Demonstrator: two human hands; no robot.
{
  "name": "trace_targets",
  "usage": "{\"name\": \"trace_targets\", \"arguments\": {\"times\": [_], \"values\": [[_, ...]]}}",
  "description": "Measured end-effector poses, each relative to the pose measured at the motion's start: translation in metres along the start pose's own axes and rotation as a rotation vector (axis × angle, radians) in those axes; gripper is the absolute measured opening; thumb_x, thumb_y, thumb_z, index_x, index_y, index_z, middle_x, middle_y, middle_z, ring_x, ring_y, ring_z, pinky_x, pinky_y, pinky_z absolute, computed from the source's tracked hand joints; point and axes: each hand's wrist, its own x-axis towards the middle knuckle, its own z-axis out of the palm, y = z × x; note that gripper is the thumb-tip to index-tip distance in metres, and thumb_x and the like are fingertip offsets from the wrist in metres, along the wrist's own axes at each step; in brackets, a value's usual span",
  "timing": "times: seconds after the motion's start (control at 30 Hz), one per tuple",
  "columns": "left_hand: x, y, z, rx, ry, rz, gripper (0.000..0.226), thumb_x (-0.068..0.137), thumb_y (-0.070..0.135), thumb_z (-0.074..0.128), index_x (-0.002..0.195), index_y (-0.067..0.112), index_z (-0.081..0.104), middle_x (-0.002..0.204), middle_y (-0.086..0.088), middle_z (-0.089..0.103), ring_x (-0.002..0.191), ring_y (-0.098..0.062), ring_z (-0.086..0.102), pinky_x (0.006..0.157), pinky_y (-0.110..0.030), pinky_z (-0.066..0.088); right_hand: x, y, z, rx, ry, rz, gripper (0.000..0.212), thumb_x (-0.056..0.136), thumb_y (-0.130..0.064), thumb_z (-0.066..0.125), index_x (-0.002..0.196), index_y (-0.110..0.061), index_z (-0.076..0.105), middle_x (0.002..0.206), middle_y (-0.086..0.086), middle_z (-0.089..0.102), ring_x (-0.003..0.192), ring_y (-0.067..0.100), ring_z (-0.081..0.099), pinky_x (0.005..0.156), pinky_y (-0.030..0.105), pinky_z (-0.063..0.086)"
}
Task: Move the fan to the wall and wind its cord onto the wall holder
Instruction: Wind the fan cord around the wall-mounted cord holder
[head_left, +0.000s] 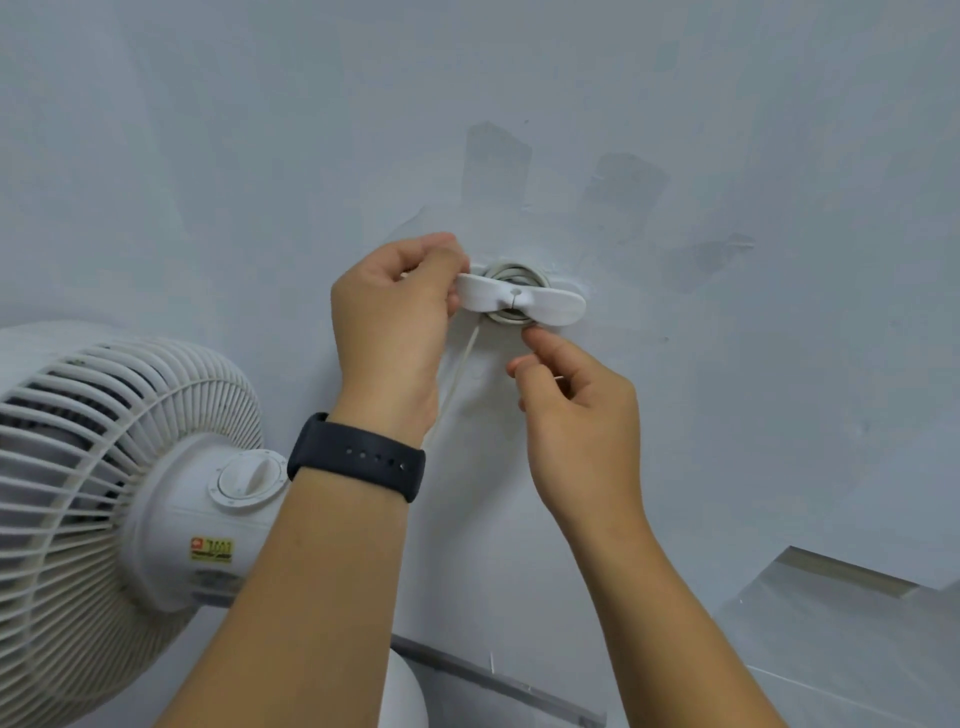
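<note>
A white fan (104, 478) stands at the lower left, close to the pale wall, its rear grille and motor housing facing me. On the wall sits a white bow-shaped cord holder (540, 304) with grey-white cord (511, 275) coiled in several loops behind it. One strand of cord (457, 374) runs down from the holder toward the fan. My left hand (395, 322) pinches the holder's left wing. My right hand (576, 400) sits just below the holder, fingers pinched on a short piece of cord.
The pale wall (727, 156) carries grey patch marks above and right of the holder. A dark baseboard strip (493, 680) runs along the bottom. The fan's round white base (408, 696) shows beneath my left forearm, which wears a dark wristband (358, 460).
</note>
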Motion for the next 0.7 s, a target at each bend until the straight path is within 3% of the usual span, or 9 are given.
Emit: {"name": "trace_targets", "arguments": {"times": [0.07, 0.17, 0.33, 0.43, 0.5, 0.57, 0.7], "values": [[-0.006, 0.003, 0.004, 0.198, -0.013, 0.158, 0.009, 0.088, 0.022, 0.072, 0.087, 0.025, 0.081, 0.088, 0.007, 0.08, 0.077, -0.009, 0.069, 0.08, -0.028, 0.059, 0.0, -0.001, -0.001, -0.002, -0.01, 0.001, 0.034, 0.1, -0.02, 0.061, 0.132, -0.028, 0.07, 0.107, -0.011, 0.076, 0.087, 0.001, 0.068, 0.08, 0.011, 0.051], [-0.018, 0.01, 0.01, 0.426, -0.093, 0.307, 0.017, 0.094, 0.036, 0.07, 0.103, 0.026, 0.081, 0.093, 0.014, 0.077, 0.083, 0.001, 0.068, 0.078, -0.014, 0.053, -0.001, 0.0, -0.002, -0.005, -0.018, -0.009, 0.035, 0.101, -0.02, 0.06, 0.134, -0.028, 0.068, 0.106, -0.013, 0.074, 0.087, 0.0, 0.068, 0.079, 0.009, 0.052], [-0.023, 0.008, 0.011, 0.607, -0.215, 0.464, 0.032, 0.093, 0.046, 0.069, 0.12, 0.029, 0.075, 0.103, 0.015, 0.07, 0.109, -0.013, 0.062, 0.084, -0.017, 0.049, 0.0, 0.005, 0.0, -0.018, -0.049, -0.045, 0.034, 0.101, -0.021, 0.057, 0.131, -0.027, 0.07, 0.104, -0.003, 0.075, 0.073, 0.004, 0.061, 0.079, 0.023, 0.055], [-0.022, 0.01, 0.011, 0.501, -0.236, 0.429, 0.021, 0.094, 0.044, 0.07, 0.109, 0.031, 0.077, 0.103, 0.016, 0.073, 0.103, -0.005, 0.065, 0.082, -0.017, 0.052, -0.001, 0.005, 0.001, -0.006, -0.064, -0.053, 0.031, 0.101, -0.02, 0.058, 0.128, -0.026, 0.071, 0.094, -0.005, 0.073, 0.062, 0.001, 0.056, 0.067, 0.016, 0.048], [-0.02, 0.012, 0.01, 0.339, -0.216, 0.362, 0.012, 0.097, 0.039, 0.07, 0.1, 0.03, 0.077, 0.1, 0.013, 0.076, 0.091, -0.001, 0.068, 0.078, -0.015, 0.051, -0.003, 0.003, 0.001, -0.004, -0.079, -0.072, 0.026, 0.101, -0.02, 0.058, 0.115, -0.039, 0.071, 0.085, -0.006, 0.067, 0.059, 0.002, 0.051, 0.064, 0.018, 0.045], [-0.019, 0.015, 0.011, 0.2, -0.19, 0.289, 0.011, 0.098, 0.036, 0.069, 0.1, 0.029, 0.077, 0.1, 0.011, 0.076, 0.094, -0.001, 0.07, 0.083, -0.015, 0.051, -0.004, 0.002, 0.0, -0.008, -0.107, -0.087, 0.028, 0.101, -0.021, 0.058, 0.102, -0.049, 0.064, 0.083, -0.006, 0.063, 0.058, 0.003, 0.048, 0.065, 0.021, 0.045], [-0.023, 0.022, 0.015, -0.04, -0.132, 0.186, 0.013, 0.101, 0.031, 0.065, 0.101, 0.023, 0.076, 0.09, 0.014, 0.074, 0.09, 0.0, 0.068, 0.078, -0.016, 0.051, -0.005, 0.002, -0.004, -0.03, -0.173, -0.077, 0.036, 0.098, -0.02, 0.061, 0.13, -0.036, 0.063, 0.098, -0.012, 0.065, 0.066, 0.002, 0.053, 0.069, 0.018, 0.049]]}}
